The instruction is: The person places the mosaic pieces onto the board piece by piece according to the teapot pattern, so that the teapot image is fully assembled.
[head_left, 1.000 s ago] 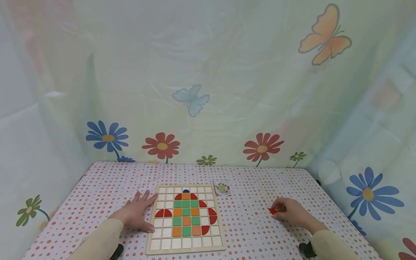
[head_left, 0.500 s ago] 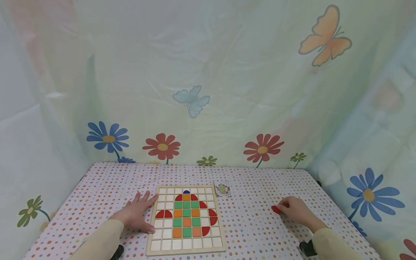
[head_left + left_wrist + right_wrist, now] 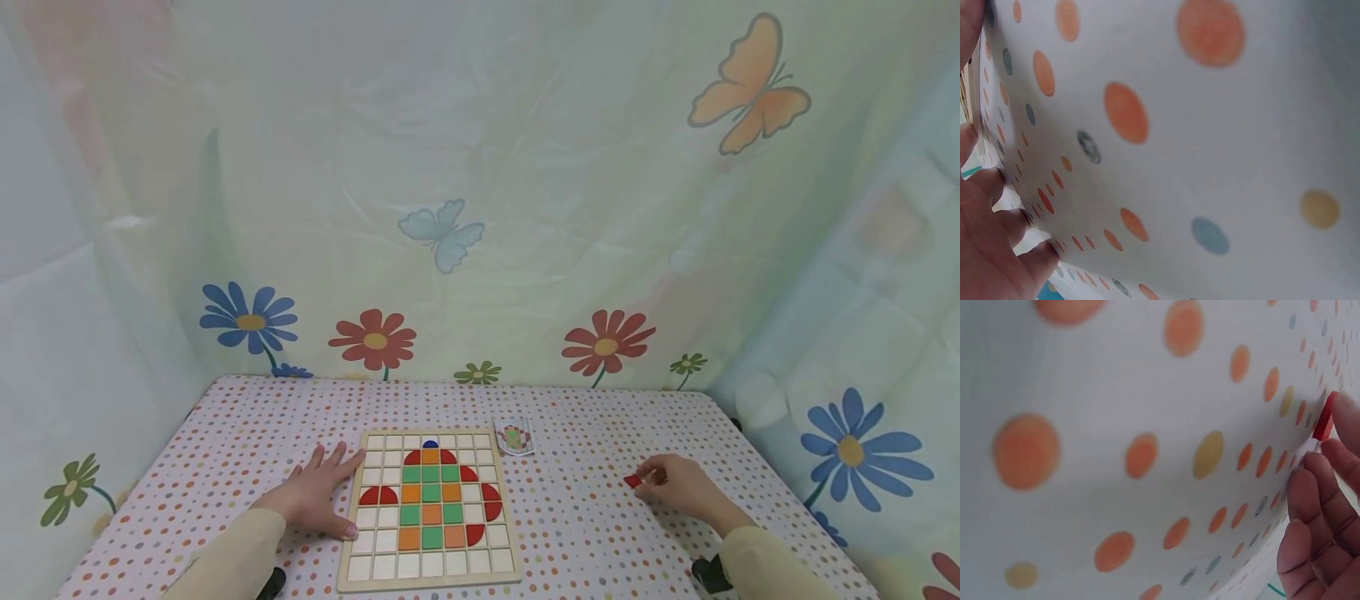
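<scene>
A wooden grid board (image 3: 429, 567) lies on the table, with green and orange square tiles in its middle, red quarter-round tiles around them and a blue piece at the top. My left hand (image 3: 311, 496) rests at the board's left edge, fingers spread, thumb and fingertips touching the frame. To the right of the board, my right hand (image 3: 678, 485) pinches a small red tile (image 3: 1325, 417) between thumb and finger, just over the table. Its exact shape is partly hidden by the fingers.
A small card (image 3: 513, 436) with a printed coloured pattern lies by the board's top right corner. The dotted tablecloth (image 3: 585, 517) runs back to a flowered curtain (image 3: 480, 283) at the table's far edge.
My right hand has shifted slightly and turned the red tile between its fingers, staying over the same spot. The left hand and the board have kept their places.
</scene>
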Motion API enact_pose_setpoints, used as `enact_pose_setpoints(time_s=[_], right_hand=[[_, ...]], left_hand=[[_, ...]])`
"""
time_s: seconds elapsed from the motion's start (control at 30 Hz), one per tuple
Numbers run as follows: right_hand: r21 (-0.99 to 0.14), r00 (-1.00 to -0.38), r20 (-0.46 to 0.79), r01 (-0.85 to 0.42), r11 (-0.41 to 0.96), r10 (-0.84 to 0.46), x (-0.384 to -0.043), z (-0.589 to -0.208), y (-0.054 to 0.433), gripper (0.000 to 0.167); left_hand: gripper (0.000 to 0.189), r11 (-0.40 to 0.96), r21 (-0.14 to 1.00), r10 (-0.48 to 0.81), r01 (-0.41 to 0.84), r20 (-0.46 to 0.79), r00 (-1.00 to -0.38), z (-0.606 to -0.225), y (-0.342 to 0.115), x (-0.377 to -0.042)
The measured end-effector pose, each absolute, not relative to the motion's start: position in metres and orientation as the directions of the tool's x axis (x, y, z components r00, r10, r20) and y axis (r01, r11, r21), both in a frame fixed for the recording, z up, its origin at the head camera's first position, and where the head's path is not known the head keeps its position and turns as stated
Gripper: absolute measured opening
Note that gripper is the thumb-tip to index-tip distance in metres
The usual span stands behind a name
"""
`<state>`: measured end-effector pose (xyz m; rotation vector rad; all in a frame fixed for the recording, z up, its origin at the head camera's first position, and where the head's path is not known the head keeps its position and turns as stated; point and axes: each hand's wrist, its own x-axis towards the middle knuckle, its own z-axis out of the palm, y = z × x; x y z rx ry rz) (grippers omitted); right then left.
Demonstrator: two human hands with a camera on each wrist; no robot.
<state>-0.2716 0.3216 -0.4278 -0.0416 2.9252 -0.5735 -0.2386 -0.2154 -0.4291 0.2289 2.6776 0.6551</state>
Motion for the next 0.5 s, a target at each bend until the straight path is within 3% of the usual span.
enact_pose_setpoints(time_s=[0.1,0.3,0.5], right_hand=[[-0.397,-0.985,-0.163,0.005,0.918,-0.065,-0.2709,-0.4280,0.3218,0.028],[-0.395,-0.986,-0.150,-0.014,0.919,-0.079,-0.2704,-0.4296,0.3203,0.020],[-0.410,-0.987,-0.142,-0.005,0.912,-0.070,-0.2710,-0.4300,0.3158,0.023]], left_hand=[[0.114,0.878,0.474,0.245,0.072,-0.315,-0.917,-0.4280,-0.2153,-0.2382],[0.114,0.878,0.473,0.245,0.070,-0.318,-0.916,-0.4260,-0.2152,-0.2373],[0.113,0.881,0.470,0.233,0.058,-0.324,-0.917,-0.4260,-0.2144,-0.2377]])
